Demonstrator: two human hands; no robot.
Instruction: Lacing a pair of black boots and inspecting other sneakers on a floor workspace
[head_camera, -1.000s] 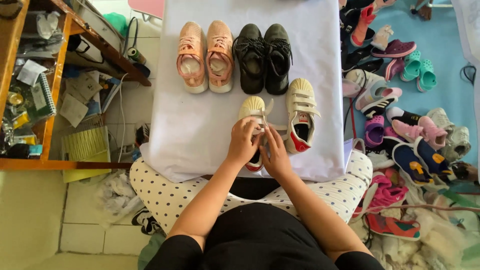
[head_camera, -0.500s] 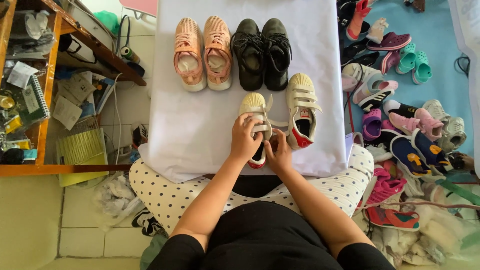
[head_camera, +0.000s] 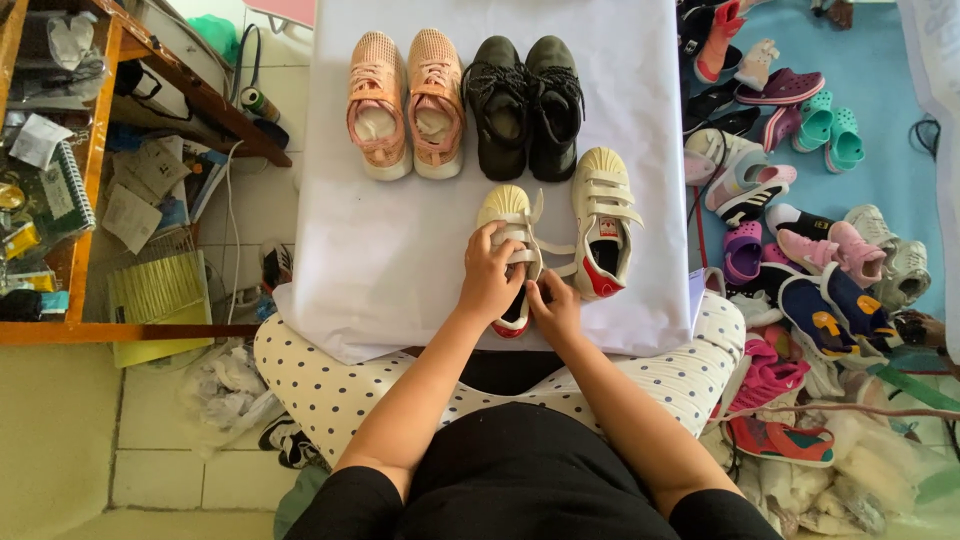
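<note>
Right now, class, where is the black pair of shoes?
In the head view, the black pair of shoes sits at the white cloth's far edge, right of the pink pair.

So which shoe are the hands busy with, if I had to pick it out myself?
Find the white cloth spread over the person's lap. On it, nearer the person than the pink pair and black pair, lie two cream strap shoes. It is the cream shoe under the left hand and right hand, straps loose, unlike its fastened partner.

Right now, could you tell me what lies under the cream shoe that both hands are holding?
A white cloth lies under the cream shoe. Whatever supports the cloth is covered.
</note>
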